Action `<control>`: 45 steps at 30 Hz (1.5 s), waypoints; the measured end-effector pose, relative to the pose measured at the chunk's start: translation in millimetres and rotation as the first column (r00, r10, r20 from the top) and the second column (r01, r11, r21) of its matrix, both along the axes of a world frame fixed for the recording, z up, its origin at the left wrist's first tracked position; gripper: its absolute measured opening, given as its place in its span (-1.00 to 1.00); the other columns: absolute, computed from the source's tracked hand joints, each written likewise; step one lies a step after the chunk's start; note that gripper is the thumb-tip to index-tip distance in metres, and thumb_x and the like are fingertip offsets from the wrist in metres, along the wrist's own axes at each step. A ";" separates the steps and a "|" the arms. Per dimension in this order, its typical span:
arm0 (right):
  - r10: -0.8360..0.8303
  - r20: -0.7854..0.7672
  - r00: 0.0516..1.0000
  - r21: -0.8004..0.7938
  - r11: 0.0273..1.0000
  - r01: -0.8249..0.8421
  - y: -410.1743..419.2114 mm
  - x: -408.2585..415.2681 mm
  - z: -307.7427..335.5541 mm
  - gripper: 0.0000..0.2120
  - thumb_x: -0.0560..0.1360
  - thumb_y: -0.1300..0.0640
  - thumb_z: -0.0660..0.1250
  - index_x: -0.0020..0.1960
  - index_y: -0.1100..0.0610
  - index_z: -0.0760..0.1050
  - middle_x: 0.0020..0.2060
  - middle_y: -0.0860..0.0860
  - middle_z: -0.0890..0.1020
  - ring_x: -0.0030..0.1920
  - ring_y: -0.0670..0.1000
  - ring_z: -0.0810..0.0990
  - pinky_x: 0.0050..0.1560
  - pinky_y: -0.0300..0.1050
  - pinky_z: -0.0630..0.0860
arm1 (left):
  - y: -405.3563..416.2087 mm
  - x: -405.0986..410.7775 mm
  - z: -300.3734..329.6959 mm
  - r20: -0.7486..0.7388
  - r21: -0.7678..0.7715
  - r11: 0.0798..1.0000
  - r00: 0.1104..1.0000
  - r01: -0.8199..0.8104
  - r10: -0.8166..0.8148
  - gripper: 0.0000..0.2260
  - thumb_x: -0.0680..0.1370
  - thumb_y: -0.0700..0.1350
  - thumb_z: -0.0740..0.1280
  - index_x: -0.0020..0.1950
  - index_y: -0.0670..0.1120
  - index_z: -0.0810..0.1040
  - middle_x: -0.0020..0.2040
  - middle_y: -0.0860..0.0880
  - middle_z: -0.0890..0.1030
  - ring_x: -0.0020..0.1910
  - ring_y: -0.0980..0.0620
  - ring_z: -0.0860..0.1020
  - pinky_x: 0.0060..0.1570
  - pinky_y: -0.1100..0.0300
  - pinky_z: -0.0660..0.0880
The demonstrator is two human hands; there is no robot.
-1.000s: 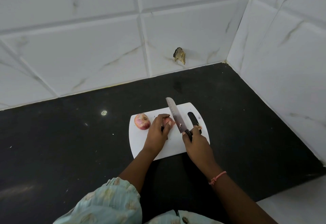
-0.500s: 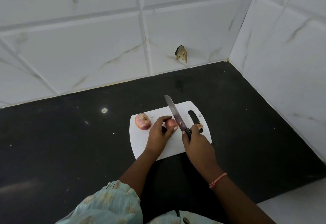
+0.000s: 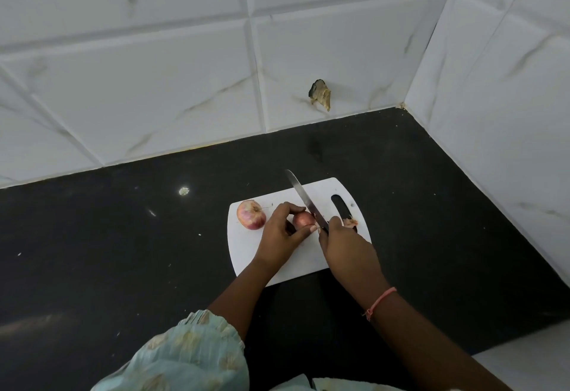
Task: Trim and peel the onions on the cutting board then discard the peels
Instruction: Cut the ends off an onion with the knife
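The small round red-skinned onion (image 3: 303, 219) under work sits near the middle of the white plastic cutting board (image 3: 277, 264), pinched between the thumb and curled fingers of the left hand (image 3: 282, 236). Its right end is exposed toward the blade. The steel-bladed kitchen knife (image 3: 303, 198) lies across that end, tip pointing to the far left, and the right hand (image 3: 347, 245) is wrapped closed around its handle, which is largely hidden beneath the hand. Whether the edge has entered the flesh cannot be told.

Judgement on handling: the onion is light, firm and round, so liable to roll; its dry papery skin is slippery and tears easily. The hold is best taken across the widest part, fingertips tucked back from the blade, with the end to be trimmed left clear. The present pinch appears to meet this, though the thumb tip lies close beside the knife.

A second, larger red onion (image 3: 251, 214), skin intact, rests at the far-left corner of the board, apart from the left hand. A small pale scrap of peel or trimming (image 3: 350, 222) lies by the board's handle slot (image 3: 340, 205), to the right.

The board rests on a black stone countertop (image 3: 123, 252), which meets white marbled wall tiles (image 3: 154, 82) at far and right sides. A damaged patch (image 3: 320, 98) shows in the far tiles.
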State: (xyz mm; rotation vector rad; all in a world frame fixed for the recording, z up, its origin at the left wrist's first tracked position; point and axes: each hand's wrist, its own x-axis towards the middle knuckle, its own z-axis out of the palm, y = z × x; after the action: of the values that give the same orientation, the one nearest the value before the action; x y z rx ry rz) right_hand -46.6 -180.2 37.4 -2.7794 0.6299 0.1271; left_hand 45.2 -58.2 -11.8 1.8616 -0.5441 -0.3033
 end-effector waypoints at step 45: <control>-0.178 0.081 0.981 0.007 0.984 0.178 2.1 -28.6 -17.2 -0.58 0.67 -0.08 -0.02 0.42 0.13 0.22 -0.23 -0.03 0.59 -0.24 -0.02 0.61 -0.28 -0.11 0.50 | 7.0 -4.7 -1.9 -0.089 -0.068 0.996 0.994 -0.064 0.058 -0.77 0.67 -0.23 0.18 0.31 -0.08 0.43 0.20 -0.08 0.53 -0.23 0.01 0.61 -0.10 0.16 0.60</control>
State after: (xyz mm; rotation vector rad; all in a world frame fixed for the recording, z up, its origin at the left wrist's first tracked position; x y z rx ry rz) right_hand -75.1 -178.1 20.2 -2.6968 0.8523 -0.0239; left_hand 40.6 -51.2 -13.7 1.7837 -0.4321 -0.3189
